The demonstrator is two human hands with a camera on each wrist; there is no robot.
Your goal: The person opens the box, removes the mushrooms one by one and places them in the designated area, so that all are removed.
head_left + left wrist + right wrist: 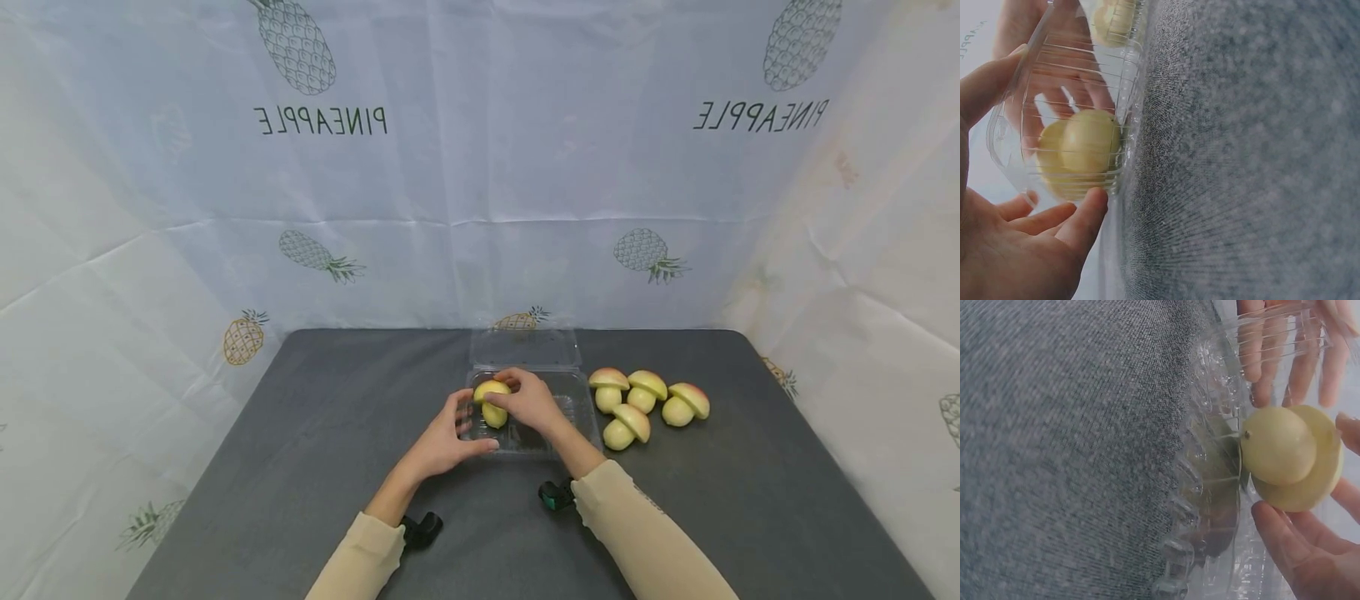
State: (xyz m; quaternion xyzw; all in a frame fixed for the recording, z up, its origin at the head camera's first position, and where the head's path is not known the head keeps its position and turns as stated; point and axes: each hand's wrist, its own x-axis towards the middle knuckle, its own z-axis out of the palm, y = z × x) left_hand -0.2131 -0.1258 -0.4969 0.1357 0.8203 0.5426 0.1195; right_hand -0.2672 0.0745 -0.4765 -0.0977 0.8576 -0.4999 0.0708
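Observation:
A yellow mushroom-shaped piece (495, 414), with a round stem and a domed cap, is at the left end of the clear plastic box (536, 456). My right hand (531, 402) holds it by the cap, fingers at the far side and thumb on the near side. In the right wrist view the stem of the mushroom-shaped piece (1279, 447) faces the camera. My left hand (442, 437) spreads round the box's near left corner, its thumb over the front rim and its fingers along the left wall. The left wrist view shows those fingers (1088, 219) nearly straight against the plastic.
Several more mushroom-shaped pieces (678, 412) with reddish-yellow caps lie on the dark table (337, 417) right of the box. The box's hinged lid (525, 348) is folded back. Behind hangs a pineapple-print cloth (487, 167); wrist cameras (422, 531) are strapped to both arms.

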